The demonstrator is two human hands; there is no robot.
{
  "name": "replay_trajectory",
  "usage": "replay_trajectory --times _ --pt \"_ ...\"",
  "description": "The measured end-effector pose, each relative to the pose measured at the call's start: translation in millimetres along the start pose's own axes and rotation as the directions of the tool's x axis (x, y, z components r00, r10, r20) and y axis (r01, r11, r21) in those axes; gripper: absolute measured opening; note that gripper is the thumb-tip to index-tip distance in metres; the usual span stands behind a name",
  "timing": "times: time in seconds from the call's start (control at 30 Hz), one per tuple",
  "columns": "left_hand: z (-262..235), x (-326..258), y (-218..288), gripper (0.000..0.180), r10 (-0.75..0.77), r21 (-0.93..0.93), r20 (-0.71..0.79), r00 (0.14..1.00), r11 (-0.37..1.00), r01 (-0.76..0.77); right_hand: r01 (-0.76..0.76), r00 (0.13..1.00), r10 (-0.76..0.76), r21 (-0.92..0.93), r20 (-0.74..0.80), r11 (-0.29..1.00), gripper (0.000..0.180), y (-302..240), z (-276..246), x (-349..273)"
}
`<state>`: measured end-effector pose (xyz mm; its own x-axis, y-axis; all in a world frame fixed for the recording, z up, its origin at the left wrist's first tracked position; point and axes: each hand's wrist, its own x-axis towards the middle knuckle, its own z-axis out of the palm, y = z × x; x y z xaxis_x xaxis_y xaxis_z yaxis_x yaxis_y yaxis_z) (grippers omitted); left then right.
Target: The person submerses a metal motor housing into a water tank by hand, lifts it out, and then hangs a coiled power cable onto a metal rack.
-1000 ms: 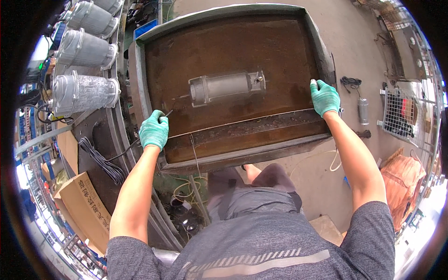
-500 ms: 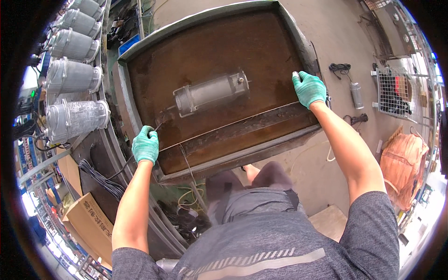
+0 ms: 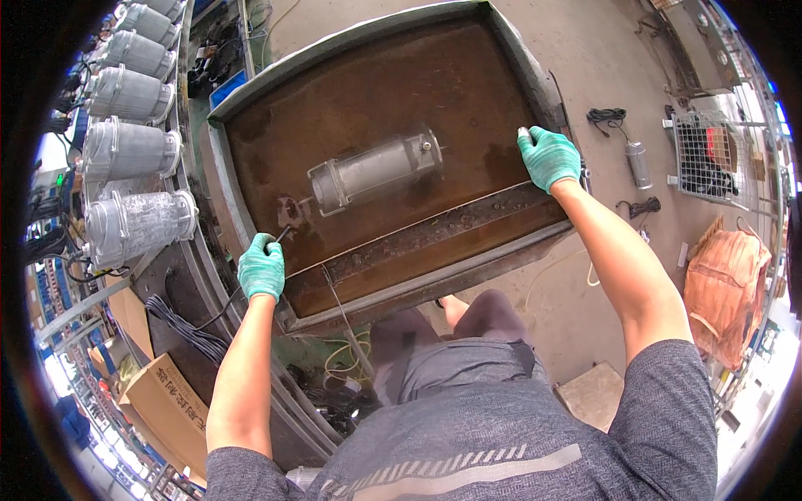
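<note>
A grey, ribbed cylindrical pump lies on its side in a wide metal tank of brown liquid. My left hand, in a green glove, is at the tank's left wall, its fingers closed on a black cable. The cable's short upper end points toward the pump. At the tank's right wall is my right hand, gloved alike, with its fingers curled; what they grip is hidden. A dark strip with a pale edge spans the tank between my hands, nearer to me than the pump.
Several similar grey cylinders stand in a row at the left. Below them are coiled cable and a cardboard box. On the floor at right are a small cylinder, a wire basket and an orange-brown sack.
The view has shifted slightly. My left hand sits a little lower, and a reddish-brown patch shows more plainly in the liquid between it and the pump. My right hand keeps its place at the wall.
</note>
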<state>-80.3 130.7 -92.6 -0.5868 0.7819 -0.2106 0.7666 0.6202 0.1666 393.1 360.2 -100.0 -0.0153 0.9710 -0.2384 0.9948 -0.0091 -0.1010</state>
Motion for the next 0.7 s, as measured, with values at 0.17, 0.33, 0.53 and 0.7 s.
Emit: replay_trajectory --times 0.17,0.33,0.53,0.7 --pt "0.8 0.0 -0.6 0.017 -0.011 0.011 0.001 1.000 1.000 0.011 0.010 1.000 -0.010 -0.001 -0.014 1.000 0.048 0.6 2.6 -0.4" --pt "3.2 1.2 -4.8 0.016 -0.002 -0.001 -0.008 1.000 1.000 0.002 0.023 1.000 -0.023 0.001 -0.022 1.000 0.048 2.3 4.8 1.5" --pt "3.8 1.4 -5.5 0.017 -0.003 0.002 -0.011 1.000 1.000 0.003 0.010 1.000 -0.010 0.002 -0.006 1.000 0.048 1.9 4.4 1.0" --pt "3.1 0.6 -4.5 0.017 0.003 0.018 -0.020 1.000 1.000 -0.002 0.013 1.000 -0.013 0.000 0.001 1.000 0.048 2.9 5.5 2.3"
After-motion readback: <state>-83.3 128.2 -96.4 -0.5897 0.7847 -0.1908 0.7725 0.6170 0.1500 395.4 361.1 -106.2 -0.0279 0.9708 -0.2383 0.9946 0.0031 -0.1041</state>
